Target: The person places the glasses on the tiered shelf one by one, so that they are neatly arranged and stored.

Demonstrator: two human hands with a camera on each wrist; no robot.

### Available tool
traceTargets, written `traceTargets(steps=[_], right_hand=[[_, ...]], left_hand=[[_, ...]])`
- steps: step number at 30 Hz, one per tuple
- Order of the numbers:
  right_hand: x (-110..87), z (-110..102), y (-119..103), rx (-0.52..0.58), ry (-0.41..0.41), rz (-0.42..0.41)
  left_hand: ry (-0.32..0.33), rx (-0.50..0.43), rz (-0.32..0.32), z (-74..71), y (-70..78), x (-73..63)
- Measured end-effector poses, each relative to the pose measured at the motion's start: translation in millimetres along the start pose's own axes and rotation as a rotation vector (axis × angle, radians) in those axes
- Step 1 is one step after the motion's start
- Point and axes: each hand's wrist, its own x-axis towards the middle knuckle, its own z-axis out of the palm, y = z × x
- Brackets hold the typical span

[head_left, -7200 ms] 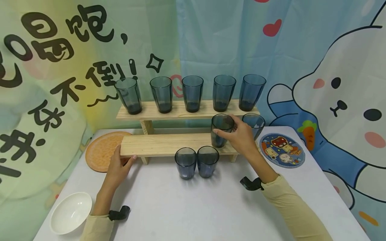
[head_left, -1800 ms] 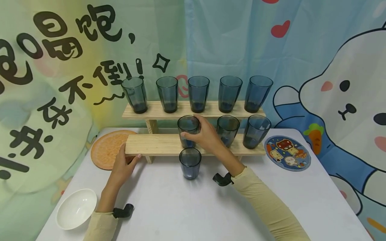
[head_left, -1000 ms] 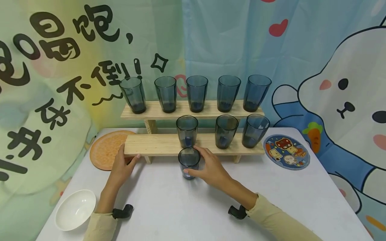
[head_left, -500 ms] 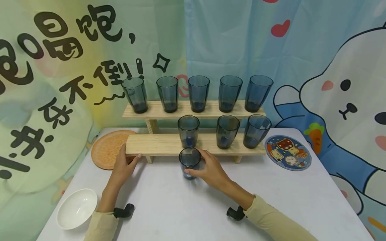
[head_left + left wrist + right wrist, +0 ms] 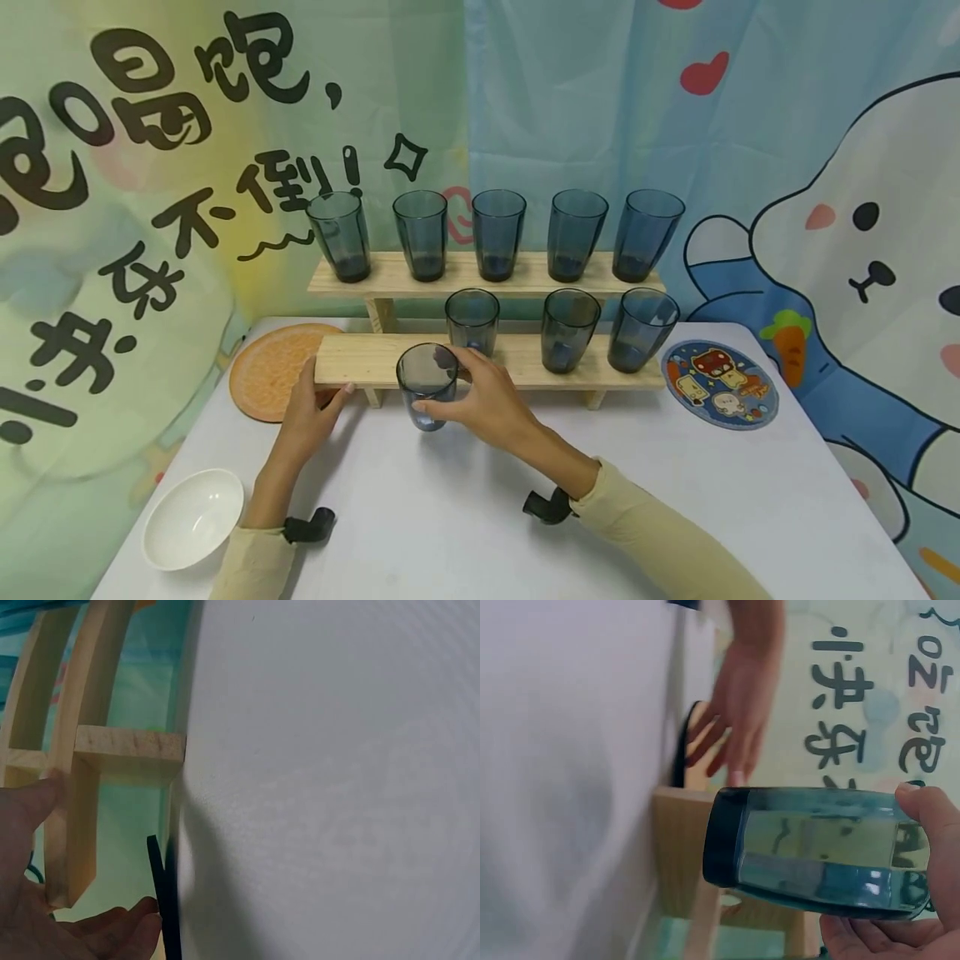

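My right hand point(image 5: 495, 404) grips a blue-tinted drinking glass point(image 5: 426, 379) by its sides, thumb in front and fingers behind. The glass is raised off the table, overlapping the front edge of the lower shelf point(image 5: 356, 360) in the head view. In the right wrist view the glass point(image 5: 817, 851) shows its thick dark base turned towards the wooden rack. My left hand point(image 5: 303, 421) holds the left end of that shelf; the left wrist view has the thumb against the board point(image 5: 67, 825). Three matching glasses stand on the lower shelf, the nearest being one point(image 5: 472, 321) partly behind my right hand.
Several more glasses point(image 5: 420, 237) line the upper shelf point(image 5: 457, 286). An orange round mat point(image 5: 262, 375) lies left of the rack, a blue cartoon mat point(image 5: 720, 385) to its right. A white bowl point(image 5: 193, 518) stands at the table's left edge. A printed curtain point(image 5: 570, 100) hangs behind.
Since the earliest frame, two glasses were placed leftward along the lower shelf. My right hand then took the last glass from the table and lifted it up and left. The left hand stayed put.
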Motion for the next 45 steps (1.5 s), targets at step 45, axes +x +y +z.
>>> traceTargets(steps=[45], right_hand=[[73.4, 49, -20, -0.241, -0.138, 0.113]], left_hand=[[-0.038, 0.184, -0.144, -16.5, 18.3, -2.8]])
